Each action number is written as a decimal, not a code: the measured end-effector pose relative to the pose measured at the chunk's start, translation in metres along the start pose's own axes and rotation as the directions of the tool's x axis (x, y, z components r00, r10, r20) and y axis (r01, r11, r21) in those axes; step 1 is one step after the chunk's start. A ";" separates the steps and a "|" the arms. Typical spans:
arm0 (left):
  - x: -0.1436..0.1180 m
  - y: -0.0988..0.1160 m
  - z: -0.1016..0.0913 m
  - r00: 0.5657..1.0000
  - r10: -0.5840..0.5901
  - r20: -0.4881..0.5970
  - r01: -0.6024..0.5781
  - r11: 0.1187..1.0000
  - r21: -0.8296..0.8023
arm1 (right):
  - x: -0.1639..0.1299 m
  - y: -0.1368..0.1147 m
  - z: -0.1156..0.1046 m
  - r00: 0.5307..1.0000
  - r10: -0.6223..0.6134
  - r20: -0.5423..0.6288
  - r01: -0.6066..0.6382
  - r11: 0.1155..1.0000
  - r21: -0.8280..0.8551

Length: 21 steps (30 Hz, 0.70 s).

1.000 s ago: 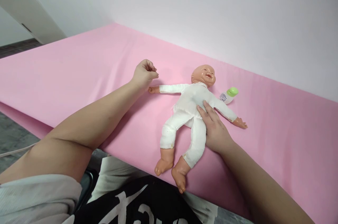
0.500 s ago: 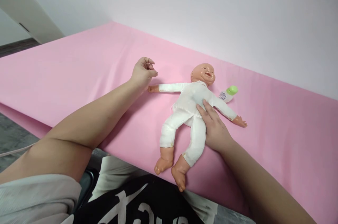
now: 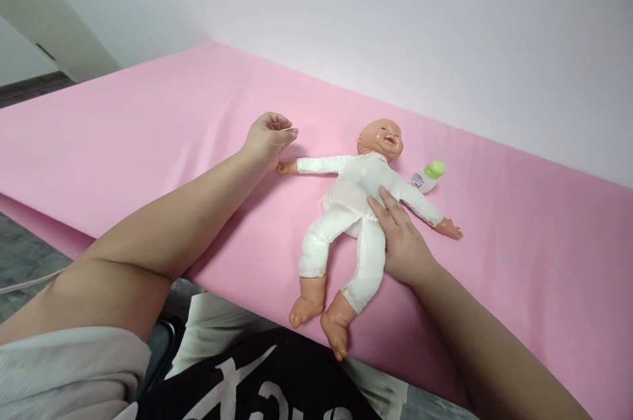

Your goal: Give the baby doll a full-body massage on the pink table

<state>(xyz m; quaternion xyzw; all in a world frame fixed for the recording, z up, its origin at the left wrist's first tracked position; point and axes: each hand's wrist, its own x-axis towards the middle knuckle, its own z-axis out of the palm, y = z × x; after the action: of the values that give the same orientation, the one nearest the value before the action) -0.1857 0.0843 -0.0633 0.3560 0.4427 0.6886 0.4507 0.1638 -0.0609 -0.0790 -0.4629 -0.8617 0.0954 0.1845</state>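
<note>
A baby doll point(image 3: 353, 179) lies on its back on the pink cover, arms spread, head away from me and feet toward me. Its body is white cloth; the head, hands and feet are tan plastic. My right hand point(image 3: 403, 239) rests along the doll's side at belly and hip, fingers stretched out on the cloth. Just beyond the doll's hand on the left side, my left hand point(image 3: 271, 136) is raised, its fingers loosely curled and the thumb a little apart, with nothing visible held. The left wrist partly overlaps that doll hand, and whether they touch I cannot tell.
A small white bottle with a green cap point(image 3: 429, 176) lies on the pink cover point(image 3: 148, 123), between the doll's head and its outstretched arm. A white wall point(image 3: 395, 24) rises behind. The cover's near edge runs close to my lap.
My left hand has shifted slightly down and right, and its fingers and thumb have changed position a little. My right hand, the doll and the bottle stay put.
</note>
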 end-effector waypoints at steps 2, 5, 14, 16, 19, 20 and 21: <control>0.002 -0.001 -0.002 1.000 -0.013 -0.005 0.013 1.000 -0.018 | 0.000 0.000 0.000 1.000 -0.003 -0.001 0.003 1.000 0.002; 0.005 -0.004 -0.004 1.000 -0.016 -0.004 0.015 0.999 -0.031 | 0.000 0.001 0.001 1.000 -0.003 -0.006 0.003 1.000 0.000; 0.009 -0.007 -0.007 0.999 -0.035 0.019 0.036 0.998 -0.050 | 0.000 0.001 0.001 1.000 -0.010 -0.003 0.010 1.000 -0.005; 0.009 -0.006 -0.005 0.999 -0.034 0.016 0.035 0.999 -0.042 | 0.000 0.001 0.001 1.000 -0.001 0.001 0.001 1.000 -0.010; 0.007 -0.004 -0.003 0.999 -0.034 0.007 0.034 0.999 -0.029 | -0.001 0.000 0.001 1.000 0.006 0.004 -0.006 1.000 -0.010; 0.007 -0.004 -0.003 0.999 -0.033 0.006 0.033 0.999 -0.025 | -0.001 0.000 0.001 1.000 0.006 0.004 -0.006 1.000 -0.010; 0.006 -0.003 -0.002 1.000 -0.030 0.008 0.030 0.999 -0.020 | -0.001 0.000 0.001 1.000 0.005 0.004 -0.005 1.000 -0.011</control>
<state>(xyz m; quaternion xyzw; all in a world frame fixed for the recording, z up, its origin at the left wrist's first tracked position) -0.1888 0.0896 -0.0667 0.3472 0.4393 0.6849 0.4663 0.1639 -0.0612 -0.0799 -0.4660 -0.8614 0.0922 0.1799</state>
